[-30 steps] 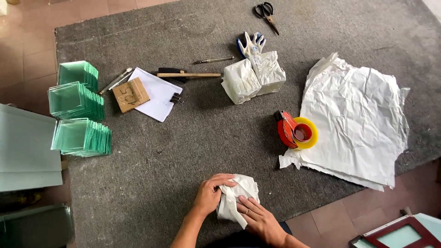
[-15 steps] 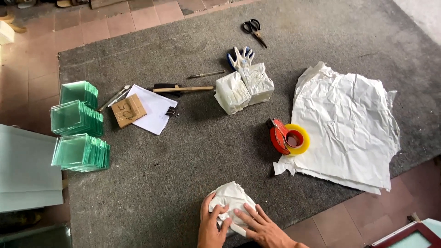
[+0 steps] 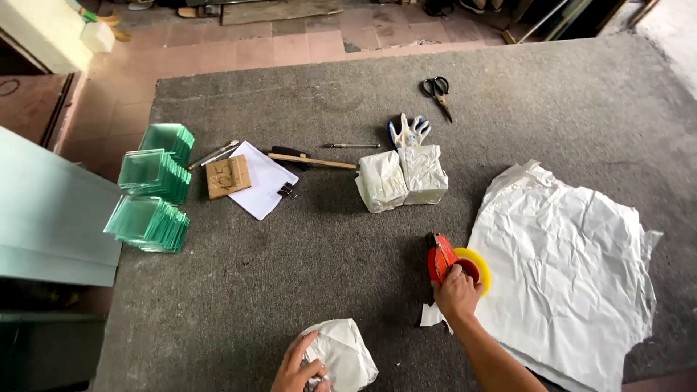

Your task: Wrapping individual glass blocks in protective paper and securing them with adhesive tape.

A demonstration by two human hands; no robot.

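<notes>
My left hand (image 3: 296, 367) rests on a bundle wrapped in white paper (image 3: 343, 356) at the near edge of the grey felt-covered table (image 3: 305, 268). My right hand (image 3: 457, 290) has reached to the right and grips a red tape dispenser (image 3: 440, 258) with a yellow tape roll (image 3: 475, 266). The dispenser lies at the left edge of a stack of crumpled white paper sheets (image 3: 566, 261).
Two wrapped white bundles (image 3: 401, 178) stand mid-table, with a blue and white glove (image 3: 409, 132) and scissors (image 3: 437, 90) behind. Three stacks of square glass pieces (image 3: 151, 189) sit at left by a clipboard with paper (image 3: 258, 180), a cardboard tag (image 3: 228, 176), a brush (image 3: 308, 159) and pens.
My right hand left the wrapped bundle and moved right to take hold of the tape dispenser. My left hand stays on the bundle.
</notes>
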